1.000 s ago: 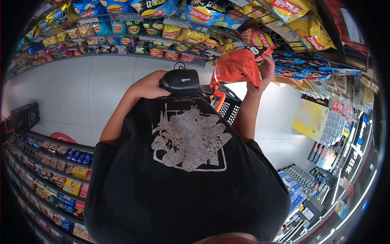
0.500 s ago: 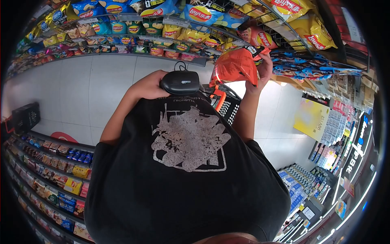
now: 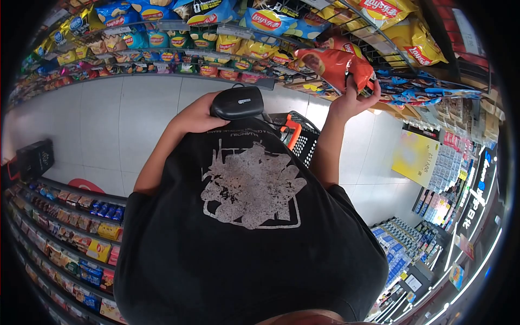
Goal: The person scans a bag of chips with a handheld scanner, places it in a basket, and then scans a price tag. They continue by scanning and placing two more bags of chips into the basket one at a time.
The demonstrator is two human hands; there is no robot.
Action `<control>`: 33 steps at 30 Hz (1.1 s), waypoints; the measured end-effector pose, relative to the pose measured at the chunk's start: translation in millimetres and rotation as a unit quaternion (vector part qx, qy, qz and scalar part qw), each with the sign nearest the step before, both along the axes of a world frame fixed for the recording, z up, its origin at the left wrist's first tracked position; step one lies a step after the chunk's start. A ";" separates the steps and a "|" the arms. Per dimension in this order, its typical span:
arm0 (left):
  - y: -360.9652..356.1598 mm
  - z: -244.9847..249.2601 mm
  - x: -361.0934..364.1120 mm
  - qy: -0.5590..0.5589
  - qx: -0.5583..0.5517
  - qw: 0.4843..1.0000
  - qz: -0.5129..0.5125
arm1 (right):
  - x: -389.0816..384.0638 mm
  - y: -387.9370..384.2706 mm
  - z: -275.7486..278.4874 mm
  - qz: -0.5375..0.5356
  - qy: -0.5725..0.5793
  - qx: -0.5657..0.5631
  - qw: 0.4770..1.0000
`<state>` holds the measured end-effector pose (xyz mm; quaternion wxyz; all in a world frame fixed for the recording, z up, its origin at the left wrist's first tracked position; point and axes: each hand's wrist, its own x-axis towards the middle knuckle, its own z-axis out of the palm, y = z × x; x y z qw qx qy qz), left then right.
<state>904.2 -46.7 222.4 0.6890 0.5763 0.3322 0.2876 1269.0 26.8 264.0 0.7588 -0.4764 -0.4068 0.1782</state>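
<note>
My left hand is wrapped round the end of a rounded black device with a small white logo, held in front of my chest. A cord loop shows behind it. In my right hand is a red bag of chips, gripped at one end by thumb and fingers. The bag is tilted, with its far end pointing toward the shelf, and it overlaps the lower chip racks. Below it and closer to me is a black basket with an orange handle.
Shelves of chip bags run across the front, with yellow bags in a wire rack at right. Another snack shelf stands at left behind me. A yellow sign and stacked boxes are at right. Grey floor tiles lie between.
My right hand has turned the red chip bag and moved it up and right, toward the racks, uncovering more of the basket. The black device has shifted slightly left and up.
</note>
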 end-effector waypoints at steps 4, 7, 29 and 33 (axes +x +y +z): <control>0.8 13.9 -0.4 -0.007 -0.021 0.999 0.024 | -1.8 11.7 -0.1 -0.133 -0.116 -0.010 0.984; 1.7 11.4 -1.8 -0.010 -0.013 0.999 0.030 | -6.5 15.3 1.7 -0.124 -0.163 0.034 0.978; 0.7 6.4 -1.6 0.030 -0.046 0.998 0.023 | -38.4 61.6 -44.9 -0.015 -0.461 -0.199 0.865; -1.4 3.3 -1.7 0.017 -0.034 0.999 0.032 | -21.6 61.0 -40.7 0.016 -0.490 -0.170 0.855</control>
